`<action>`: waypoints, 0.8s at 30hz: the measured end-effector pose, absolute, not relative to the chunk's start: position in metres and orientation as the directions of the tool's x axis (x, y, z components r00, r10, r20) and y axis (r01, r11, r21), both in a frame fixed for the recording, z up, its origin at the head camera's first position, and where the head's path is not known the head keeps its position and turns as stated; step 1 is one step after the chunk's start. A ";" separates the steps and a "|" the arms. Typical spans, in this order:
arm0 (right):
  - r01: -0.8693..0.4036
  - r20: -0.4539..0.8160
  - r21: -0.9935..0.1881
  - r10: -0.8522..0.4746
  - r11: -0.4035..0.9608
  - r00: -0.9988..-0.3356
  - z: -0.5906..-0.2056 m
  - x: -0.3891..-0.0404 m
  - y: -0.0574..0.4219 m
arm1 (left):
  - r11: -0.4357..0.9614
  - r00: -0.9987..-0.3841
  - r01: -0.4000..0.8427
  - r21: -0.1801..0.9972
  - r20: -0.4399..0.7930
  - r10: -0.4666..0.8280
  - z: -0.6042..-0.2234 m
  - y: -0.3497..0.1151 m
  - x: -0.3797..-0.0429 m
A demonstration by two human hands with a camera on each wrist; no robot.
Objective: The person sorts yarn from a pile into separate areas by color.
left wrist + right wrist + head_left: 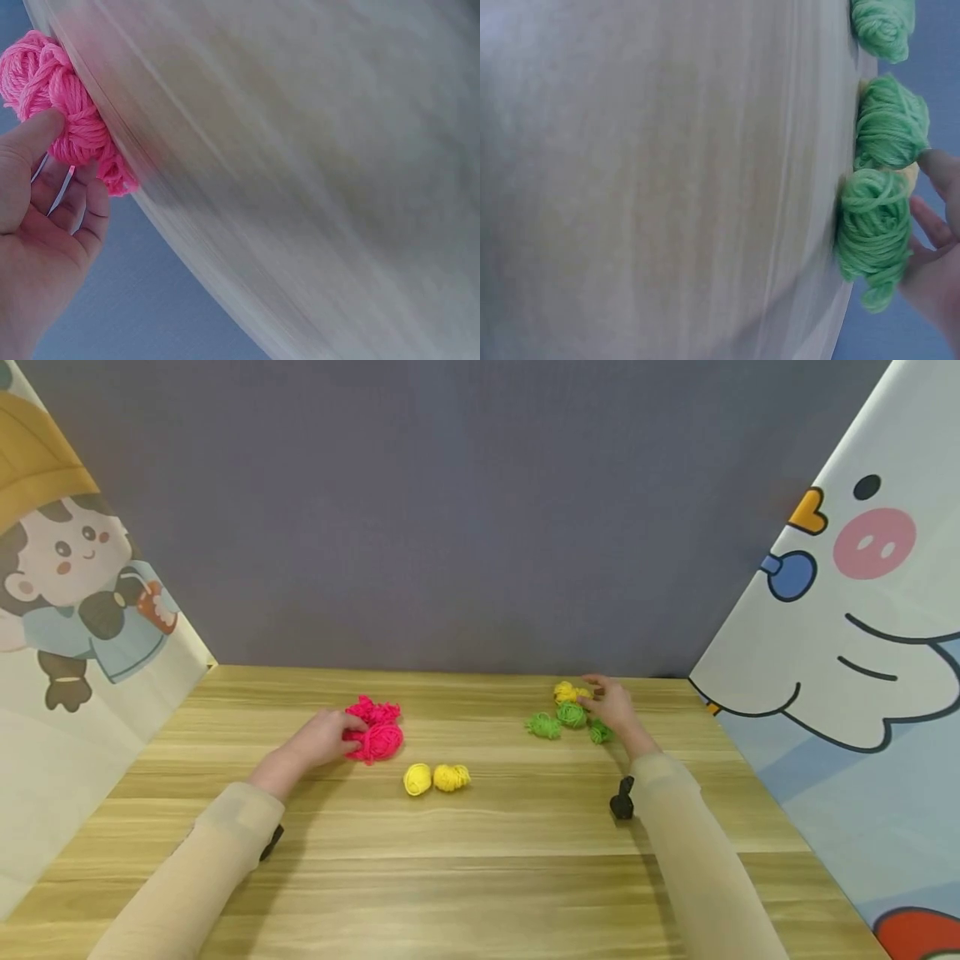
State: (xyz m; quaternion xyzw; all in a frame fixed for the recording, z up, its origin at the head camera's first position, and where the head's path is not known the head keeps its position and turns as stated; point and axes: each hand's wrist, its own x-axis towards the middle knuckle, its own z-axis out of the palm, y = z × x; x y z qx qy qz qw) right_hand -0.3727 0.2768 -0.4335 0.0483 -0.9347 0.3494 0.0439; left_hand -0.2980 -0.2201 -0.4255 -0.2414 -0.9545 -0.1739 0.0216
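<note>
Bright pink yarn (pixel 380 742) lies in a small heap left of the middle of the frame, and the left hand (pixel 318 739) is directly at its left side. The heap is longer from top to bottom of the frame, so this hand meets it from the side. In the left wrist view the thumb lies on the yarn and other fingers bend behind it; I take this as a loose grip.

The right hand (pixel 615 707) is well apart from there, right of the middle, near the far edge of the tabletop (pixel 420 877). It is at the right end of a yellow bundle (pixel 566 693), whose long side runs across the frame. Thumb and forefinger reach this end, but whether they pinch it I cannot tell, because green yarn covers most of it in the right wrist view.

On the near side, three green pieces would be in the way: a middle green ball (pixel 572 716) just below the bundle, a left green ball (pixel 543 726), and a right green ball (pixel 599 732) close under the right hand.

Lower in the middle, a round yellow ball (pixel 417 779) and a longer yellow ball (pixel 452 777) lie side by side, nearer to the left hand.
</note>
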 end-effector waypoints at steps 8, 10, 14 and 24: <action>-0.095 0.056 -0.644 -0.077 0.759 -0.995 -0.436 -0.376 0.279 | 0.819 -0.878 0.476 0.320 0.128 0.461 -0.425 -0.220 -0.299; -0.094 0.048 -0.646 -0.083 0.757 -0.995 -0.437 -0.377 0.280 | 0.820 -0.880 0.472 0.323 0.125 0.458 -0.425 -0.221 -0.299; -0.109 0.047 -0.636 -0.103 0.764 -0.994 -0.438 -0.378 0.281 | 0.823 -0.883 0.468 0.322 0.124 0.454 -0.427 -0.222 -0.300; -0.139 0.057 -0.602 -0.132 0.786 -0.990 -0.442 -0.380 0.281 | 0.816 -0.879 0.476 0.329 0.134 0.459 -0.424 -0.219 -0.297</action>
